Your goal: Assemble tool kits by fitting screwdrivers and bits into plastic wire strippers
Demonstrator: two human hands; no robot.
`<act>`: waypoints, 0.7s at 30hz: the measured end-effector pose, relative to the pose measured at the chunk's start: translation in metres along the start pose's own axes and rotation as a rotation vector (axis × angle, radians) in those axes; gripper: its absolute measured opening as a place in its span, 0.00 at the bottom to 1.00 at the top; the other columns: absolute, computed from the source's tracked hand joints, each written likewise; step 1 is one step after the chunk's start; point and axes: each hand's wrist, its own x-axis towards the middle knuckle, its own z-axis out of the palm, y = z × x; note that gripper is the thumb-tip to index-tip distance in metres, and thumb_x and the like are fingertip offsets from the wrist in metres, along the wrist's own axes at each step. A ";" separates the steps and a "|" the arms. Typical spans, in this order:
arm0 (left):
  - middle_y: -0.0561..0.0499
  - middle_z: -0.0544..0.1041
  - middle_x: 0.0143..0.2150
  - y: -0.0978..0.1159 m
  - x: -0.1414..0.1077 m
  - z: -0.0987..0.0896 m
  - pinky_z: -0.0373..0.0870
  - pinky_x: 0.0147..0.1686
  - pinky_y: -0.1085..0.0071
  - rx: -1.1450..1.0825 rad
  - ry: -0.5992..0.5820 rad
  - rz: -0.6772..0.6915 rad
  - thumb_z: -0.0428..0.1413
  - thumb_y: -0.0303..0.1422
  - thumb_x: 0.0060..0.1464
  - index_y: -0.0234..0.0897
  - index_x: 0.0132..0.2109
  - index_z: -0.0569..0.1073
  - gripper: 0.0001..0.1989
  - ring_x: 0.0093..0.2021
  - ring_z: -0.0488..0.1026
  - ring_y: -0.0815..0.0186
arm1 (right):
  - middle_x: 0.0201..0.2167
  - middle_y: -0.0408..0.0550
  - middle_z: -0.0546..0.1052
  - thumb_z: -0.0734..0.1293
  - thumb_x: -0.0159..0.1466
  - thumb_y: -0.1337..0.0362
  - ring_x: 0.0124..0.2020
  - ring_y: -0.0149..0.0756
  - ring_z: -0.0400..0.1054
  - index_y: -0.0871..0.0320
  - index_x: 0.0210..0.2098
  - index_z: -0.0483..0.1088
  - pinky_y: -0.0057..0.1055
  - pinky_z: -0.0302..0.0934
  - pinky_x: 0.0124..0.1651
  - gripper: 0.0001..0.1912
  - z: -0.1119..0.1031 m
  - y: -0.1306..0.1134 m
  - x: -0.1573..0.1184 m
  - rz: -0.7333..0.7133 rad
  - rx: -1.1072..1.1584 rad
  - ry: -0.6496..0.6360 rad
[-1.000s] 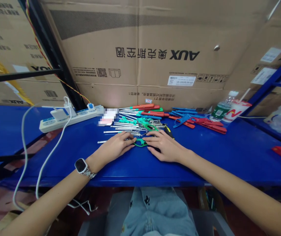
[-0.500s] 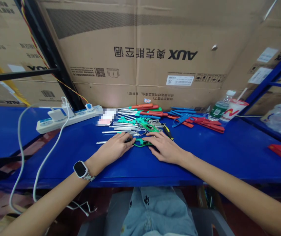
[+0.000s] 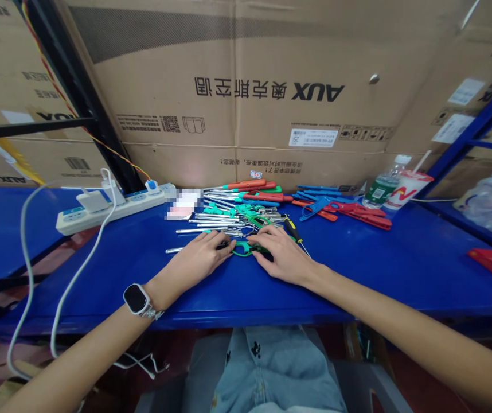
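Observation:
Both my hands are at a green long-nosed lighter (image 3: 242, 248) lying on the blue table in front of me. My left hand (image 3: 203, 252) is closed around its front part, and a silver metal tube (image 3: 172, 250) sticks out to the left from under this hand. My right hand (image 3: 282, 252) presses its fingers on the handle end, which they mostly hide. Just behind the hands lie several silver tubes with green fittings (image 3: 218, 212) and green handle shells (image 3: 252, 217). A screwdriver (image 3: 292, 229) with a yellow and black handle lies beyond my right hand.
Red-handled lighters (image 3: 250, 184) lie at the back; blue handle shells (image 3: 317, 206) and red handle shells (image 3: 358, 213) are to their right. A bottle (image 3: 381, 186) and paper cup (image 3: 409, 189) stand farther right. A power strip (image 3: 112, 209) with white cables lies left. Cardboard (image 3: 267, 51) walls the back.
My right hand has shifted slightly left along the lighter, its fingers drawn closer together. My left hand stays around the front part. The view has turned slightly.

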 end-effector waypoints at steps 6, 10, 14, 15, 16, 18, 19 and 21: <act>0.42 0.76 0.50 0.001 -0.001 -0.003 0.72 0.46 0.59 0.026 -0.023 -0.002 0.37 0.37 0.76 0.35 0.61 0.74 0.24 0.48 0.74 0.56 | 0.47 0.58 0.76 0.65 0.69 0.65 0.54 0.47 0.68 0.59 0.58 0.72 0.50 0.66 0.57 0.19 -0.004 -0.001 -0.001 0.022 0.013 -0.053; 0.42 0.76 0.51 0.001 -0.001 -0.003 0.72 0.47 0.60 0.055 -0.023 -0.001 0.38 0.36 0.76 0.36 0.61 0.74 0.23 0.49 0.74 0.57 | 0.47 0.59 0.76 0.64 0.69 0.64 0.54 0.48 0.68 0.61 0.58 0.72 0.50 0.65 0.56 0.19 -0.004 -0.002 -0.002 0.002 -0.037 -0.070; 0.42 0.77 0.51 0.001 -0.001 -0.004 0.72 0.46 0.60 0.056 -0.023 0.001 0.39 0.36 0.76 0.36 0.60 0.74 0.22 0.48 0.75 0.57 | 0.45 0.60 0.77 0.64 0.69 0.65 0.53 0.48 0.68 0.64 0.55 0.73 0.48 0.65 0.55 0.17 -0.004 -0.002 -0.001 -0.026 -0.062 -0.073; 0.42 0.77 0.51 0.001 -0.001 -0.005 0.72 0.46 0.60 0.057 -0.026 0.002 0.39 0.36 0.76 0.36 0.60 0.74 0.22 0.49 0.75 0.56 | 0.45 0.60 0.77 0.65 0.69 0.65 0.52 0.48 0.68 0.64 0.55 0.74 0.48 0.65 0.55 0.17 -0.005 -0.002 -0.001 -0.035 -0.073 -0.071; 0.42 0.77 0.50 0.001 -0.001 -0.005 0.72 0.46 0.59 0.058 -0.029 0.002 0.39 0.36 0.76 0.36 0.60 0.74 0.22 0.49 0.75 0.56 | 0.44 0.60 0.77 0.65 0.69 0.65 0.52 0.48 0.68 0.64 0.54 0.74 0.47 0.65 0.55 0.16 -0.005 -0.002 -0.001 -0.042 -0.083 -0.068; 0.42 0.77 0.51 0.001 -0.001 -0.006 0.72 0.47 0.58 0.056 -0.035 0.005 0.39 0.36 0.76 0.36 0.61 0.74 0.23 0.49 0.75 0.55 | 0.44 0.60 0.77 0.65 0.69 0.65 0.52 0.48 0.68 0.64 0.54 0.74 0.47 0.65 0.55 0.16 -0.005 -0.003 -0.001 -0.049 -0.097 -0.061; 0.42 0.77 0.51 0.001 -0.001 -0.006 0.72 0.47 0.58 0.050 -0.037 0.007 0.39 0.36 0.75 0.36 0.61 0.74 0.22 0.50 0.74 0.54 | 0.45 0.60 0.77 0.65 0.69 0.65 0.52 0.48 0.68 0.64 0.54 0.74 0.47 0.65 0.54 0.16 -0.005 -0.003 -0.002 -0.050 -0.098 -0.058; 0.42 0.77 0.52 0.000 -0.002 -0.007 0.72 0.48 0.57 0.028 -0.040 0.006 0.39 0.36 0.75 0.36 0.61 0.74 0.22 0.51 0.74 0.54 | 0.45 0.60 0.77 0.64 0.69 0.65 0.52 0.48 0.68 0.64 0.54 0.74 0.47 0.65 0.53 0.16 -0.005 -0.003 -0.003 -0.048 -0.089 -0.047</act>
